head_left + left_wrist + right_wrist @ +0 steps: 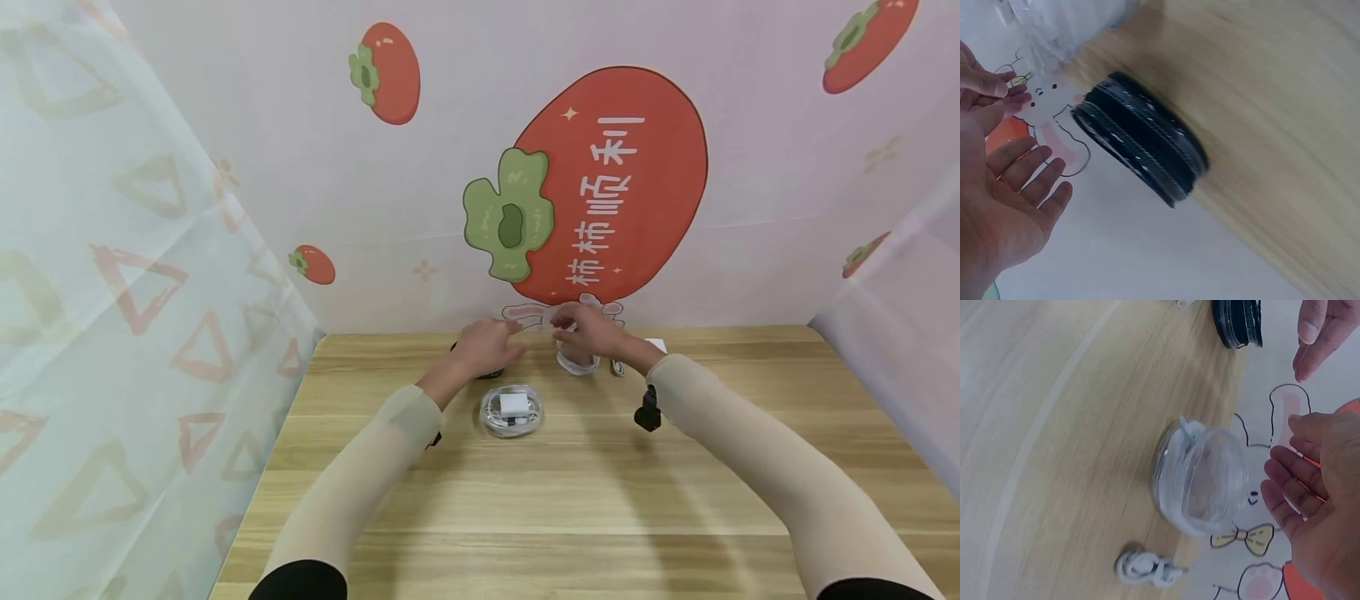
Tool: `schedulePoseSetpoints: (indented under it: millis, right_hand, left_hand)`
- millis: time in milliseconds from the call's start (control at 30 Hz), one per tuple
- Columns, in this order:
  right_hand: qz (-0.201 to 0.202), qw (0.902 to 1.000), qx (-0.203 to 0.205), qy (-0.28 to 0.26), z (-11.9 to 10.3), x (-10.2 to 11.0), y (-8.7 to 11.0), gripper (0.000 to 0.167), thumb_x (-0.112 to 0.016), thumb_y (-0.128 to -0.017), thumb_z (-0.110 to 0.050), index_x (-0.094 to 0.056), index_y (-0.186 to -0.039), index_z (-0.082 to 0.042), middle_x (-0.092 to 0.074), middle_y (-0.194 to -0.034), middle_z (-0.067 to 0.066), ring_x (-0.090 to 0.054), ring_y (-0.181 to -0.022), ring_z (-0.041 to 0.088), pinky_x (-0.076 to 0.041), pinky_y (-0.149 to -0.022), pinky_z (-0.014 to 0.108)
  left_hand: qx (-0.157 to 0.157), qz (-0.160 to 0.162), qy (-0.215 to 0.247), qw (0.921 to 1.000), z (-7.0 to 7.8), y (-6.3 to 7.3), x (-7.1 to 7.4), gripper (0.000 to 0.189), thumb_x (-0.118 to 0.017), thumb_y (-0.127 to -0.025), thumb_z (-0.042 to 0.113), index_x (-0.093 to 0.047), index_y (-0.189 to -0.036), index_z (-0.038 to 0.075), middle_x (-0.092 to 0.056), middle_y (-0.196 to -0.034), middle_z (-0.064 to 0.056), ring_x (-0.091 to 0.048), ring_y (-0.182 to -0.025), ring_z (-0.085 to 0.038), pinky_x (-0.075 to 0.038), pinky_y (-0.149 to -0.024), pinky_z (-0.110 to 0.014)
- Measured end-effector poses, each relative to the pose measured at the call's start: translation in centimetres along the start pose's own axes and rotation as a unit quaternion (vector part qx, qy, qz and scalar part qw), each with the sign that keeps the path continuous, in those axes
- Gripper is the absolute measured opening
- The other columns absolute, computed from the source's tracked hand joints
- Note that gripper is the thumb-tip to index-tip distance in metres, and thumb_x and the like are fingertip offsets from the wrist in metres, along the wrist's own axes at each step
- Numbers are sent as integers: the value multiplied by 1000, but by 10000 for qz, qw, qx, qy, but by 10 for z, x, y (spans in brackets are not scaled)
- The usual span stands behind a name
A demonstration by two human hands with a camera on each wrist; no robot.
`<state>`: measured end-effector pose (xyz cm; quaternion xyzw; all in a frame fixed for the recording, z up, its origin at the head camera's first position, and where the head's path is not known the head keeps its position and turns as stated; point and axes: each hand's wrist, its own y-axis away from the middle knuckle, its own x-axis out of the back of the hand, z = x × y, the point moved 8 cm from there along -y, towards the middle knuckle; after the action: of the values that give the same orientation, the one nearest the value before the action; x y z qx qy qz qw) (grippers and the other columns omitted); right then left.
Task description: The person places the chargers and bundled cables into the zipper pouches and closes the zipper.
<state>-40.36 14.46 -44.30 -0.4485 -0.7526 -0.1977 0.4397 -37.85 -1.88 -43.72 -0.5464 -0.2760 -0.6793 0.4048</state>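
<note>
My left hand [483, 346] hovers over a black zip case [1141, 137], fingers loosely extended and holding nothing. In the head view that hand covers most of the case. My right hand [588, 329] is above a clear plastic case [1204, 481] with a pale zip pull, its fingers relaxed and apart from it. The clear case stands near the wall. Beside it lies a small bundled white cable [1147, 569]. Closer to me, a clear round pouch [512, 410] bears a white charger plug [514, 405] and coiled cable.
A wooden table [525, 508] meets a patterned wall cloth [420, 208] just behind the objects. Side cloths enclose it left and right. Part of a white object [656, 343] shows behind my right wrist.
</note>
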Motion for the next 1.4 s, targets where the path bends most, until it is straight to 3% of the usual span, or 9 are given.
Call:
schedulePoseSetpoints:
  millis: [133, 367, 567, 767, 867, 1000, 1133, 1233, 1400]
  right_hand:
    - [-29, 10000, -26, 78, 9, 5, 9, 33, -72, -100, -8, -67, -128, 9, -72, -124, 22, -69, -118, 39, -55, -103, 57]
    - [175, 9972, -25, 728, 22, 18, 23, 34, -75, -97, -10, -71, -125, 8, -75, -121, 22, -71, -114, 40, -54, -102, 59]
    - [125, 9959, -40, 893, 33, 21, 35, 39, -76, -96, -10, -69, -129, 10, -72, -123, 25, -67, -116, 43, -53, -101, 61]
    - [-72, 9943, 44, 1060, 38, 22, 49, 43, -74, -96, -8, -65, -132, 13, -68, -131, 31, -66, -121, 49, -52, -102, 64]
    - [-154, 9934, 50, 1133, 42, 23, 55, 44, -73, -95, -7, -63, -132, 15, -67, -131, 33, -65, -121, 51, -52, -103, 64]
    - [-304, 9927, 0, 1167, 47, 21, 60, 48, -76, -91, -7, -63, -131, 17, -67, -130, 34, -63, -123, 51, -51, -104, 63]
    - [-532, 9917, 4, 1173, 52, 16, 61, 56, -83, -86, -10, -62, -131, 17, -67, -131, 33, -63, -124, 49, -50, -106, 62]
    - [-668, 9913, 54, 1136, 54, 14, 61, 60, -89, -83, -13, -64, -130, 14, -70, -123, 27, -67, -110, 41, -54, -99, 58]
    - [-913, 9894, 82, 1124, 59, 10, 61, 60, -93, -79, -18, -66, -125, 9, -69, -105, 13, -59, -90, 24, -54, -83, 46]
  left_hand:
    - [22, -47, -7, 10000, 10, -8, -1, 46, -68, -104, 36, -69, -141, 10, -74, -133, -10, -72, -118, -30, -61, -92, -46]
    - [82, -218, -101, 9997, 29, -22, -6, 47, -65, -106, 37, -65, -145, 10, -67, -145, -3, -65, -131, -25, -58, -102, -44]
    - [184, -382, -216, 9989, 41, -30, -13, 51, -63, -107, 39, -60, -150, 11, -62, -151, -4, -64, -133, -24, -56, -106, -41]
    - [44, -435, -307, 9986, 57, -36, -18, 44, -64, -106, 39, -68, -137, 9, -73, -129, -6, -71, -106, -21, -60, -88, -36]
    - [40, -488, -257, 9985, 65, -39, -21, 38, -65, -105, 39, -71, -128, 9, -73, -121, -4, -70, -99, -20, -60, -85, -36]
    - [40, -654, -335, 9973, 72, -42, -28, 38, -64, -104, 38, -72, -129, 11, -72, -128, -4, -69, -110, -20, -58, -94, -37]
    - [14, -738, -386, 9965, 78, -45, -35, 36, -65, -103, 36, -72, -128, 12, -71, -124, -2, -67, -107, -19, -57, -93, -37]
    - [10, -722, -339, 9968, 81, -47, -38, 27, -65, -103, 36, -74, -117, 14, -69, -112, 0, -63, -94, -17, -56, -86, -35]
    - [-68, -810, -452, 9957, 89, -50, -44, 18, -65, -103, 34, -74, -101, 19, -65, -105, 3, -58, -89, -16, -54, -83, -33]
